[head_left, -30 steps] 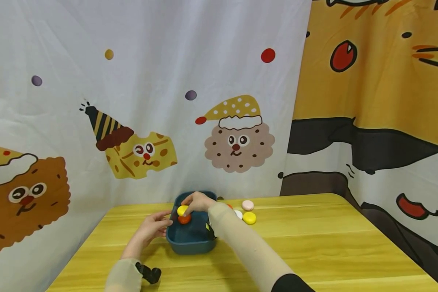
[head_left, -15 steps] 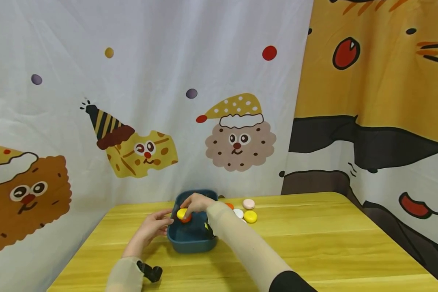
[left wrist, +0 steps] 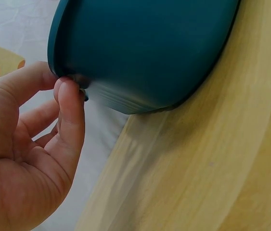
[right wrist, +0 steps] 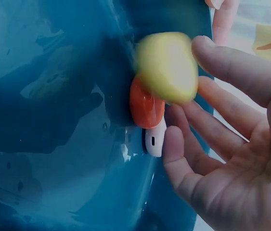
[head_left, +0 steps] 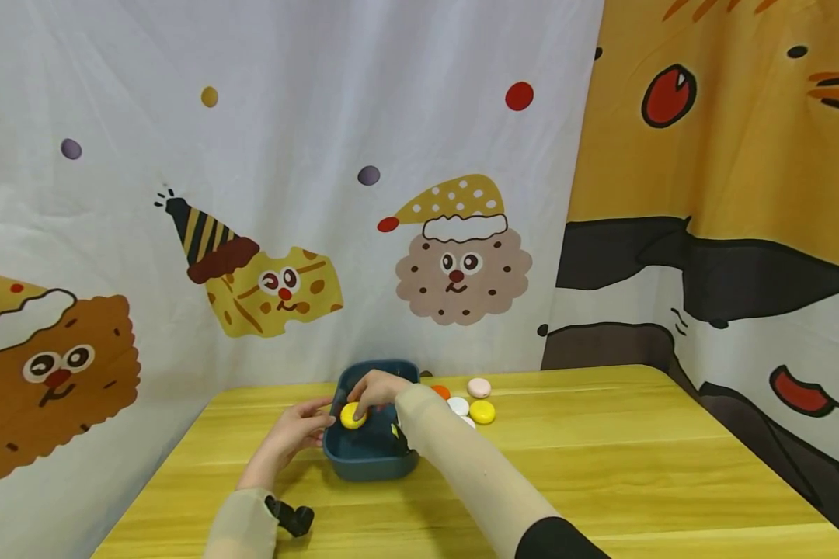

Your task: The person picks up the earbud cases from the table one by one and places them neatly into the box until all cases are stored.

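Yellow disc [right wrist: 169, 66], slotted white piece [right wrist: 156, 138] seen only from right wrist

Tub [left wrist: 149, 53]: I see plastic, glossy inside.
Yellow disc [right wrist: 169, 65]: smooth plastic.
Orange disc [right wrist: 145, 107]: glossy plastic.
Tabletop [head_left: 601, 458]: smooth, wood-grained.
Curtain [head_left: 426, 54]: matt cloth, I judge.

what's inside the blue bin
A yellow disc in the right hand, an orange disc partly covered by it, and a pale piece partly hidden too. In the head view, the hand and sleeve cover part of the interior.
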{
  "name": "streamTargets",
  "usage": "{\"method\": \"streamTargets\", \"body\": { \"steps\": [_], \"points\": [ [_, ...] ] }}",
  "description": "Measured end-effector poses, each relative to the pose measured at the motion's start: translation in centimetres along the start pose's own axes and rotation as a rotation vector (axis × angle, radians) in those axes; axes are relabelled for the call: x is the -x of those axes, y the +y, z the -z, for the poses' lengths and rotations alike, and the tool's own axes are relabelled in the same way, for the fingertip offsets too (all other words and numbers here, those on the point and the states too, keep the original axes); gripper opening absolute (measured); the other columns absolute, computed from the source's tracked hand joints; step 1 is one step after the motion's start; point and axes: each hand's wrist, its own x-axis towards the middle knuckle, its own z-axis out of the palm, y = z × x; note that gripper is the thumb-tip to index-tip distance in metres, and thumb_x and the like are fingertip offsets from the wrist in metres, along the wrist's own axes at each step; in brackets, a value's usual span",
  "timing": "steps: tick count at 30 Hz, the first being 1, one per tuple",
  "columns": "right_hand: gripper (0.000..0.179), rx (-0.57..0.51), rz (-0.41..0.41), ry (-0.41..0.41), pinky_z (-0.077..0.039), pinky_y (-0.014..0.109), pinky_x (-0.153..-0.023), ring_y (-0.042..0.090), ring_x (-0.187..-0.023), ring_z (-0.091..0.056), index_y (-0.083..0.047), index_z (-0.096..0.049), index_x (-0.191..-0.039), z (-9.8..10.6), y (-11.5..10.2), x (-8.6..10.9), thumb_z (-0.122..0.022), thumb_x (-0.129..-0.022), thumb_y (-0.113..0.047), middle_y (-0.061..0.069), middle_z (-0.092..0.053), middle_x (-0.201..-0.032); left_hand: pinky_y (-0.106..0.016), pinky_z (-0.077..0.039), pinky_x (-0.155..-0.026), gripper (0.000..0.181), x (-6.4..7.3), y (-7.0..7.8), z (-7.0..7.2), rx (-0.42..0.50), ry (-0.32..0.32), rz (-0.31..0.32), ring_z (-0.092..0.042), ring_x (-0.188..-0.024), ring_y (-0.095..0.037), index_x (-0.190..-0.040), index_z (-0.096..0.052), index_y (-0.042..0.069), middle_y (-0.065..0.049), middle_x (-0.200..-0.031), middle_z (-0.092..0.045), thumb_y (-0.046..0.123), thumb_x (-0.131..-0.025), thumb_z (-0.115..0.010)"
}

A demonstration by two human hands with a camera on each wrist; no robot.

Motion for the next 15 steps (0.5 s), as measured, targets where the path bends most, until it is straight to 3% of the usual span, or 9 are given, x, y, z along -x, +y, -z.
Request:
{"method": "streamTargets", "body": {
  "steps": [6, 15],
  "points": [
    [0.040, -0.012, -0.022, -0.036, -0.050, 0.044, -0.089, 0.015, -0.088, -0.063, -0.007, -0.068, -0.122, -0.03, -0.13, 0.18, -0.076, -0.083, -0.013, 0.006, -0.067, -0.114, -0.028, -0.052, -0.058, 0.052, 0.09, 0.10, 0.03, 0.005, -0.011, -0.012, -0.056, -0.064, -0.016, -0.140, -0.047, -0.003, -0.012, -0.099, -0.061, 0.006, -0.091, -0.062],
    [0.038, -0.057, -0.006, -0.023, -0.048, 0.048, -0.091, 0.021, -0.093, -0.065, -0.004, -0.067, -0.122, 0.55, -0.07, 0.12, -0.072, -0.085, -0.012, 0.000, -0.069, -0.098, -0.030, -0.052, -0.059, 0.051, 0.25, 0.07, 0.02, 0.007, -0.009, -0.009, -0.054, -0.063, -0.015, -0.140, -0.047, -0.003, -0.011, -0.096, -0.060, 0.005, -0.092, -0.062]
  ]
}}
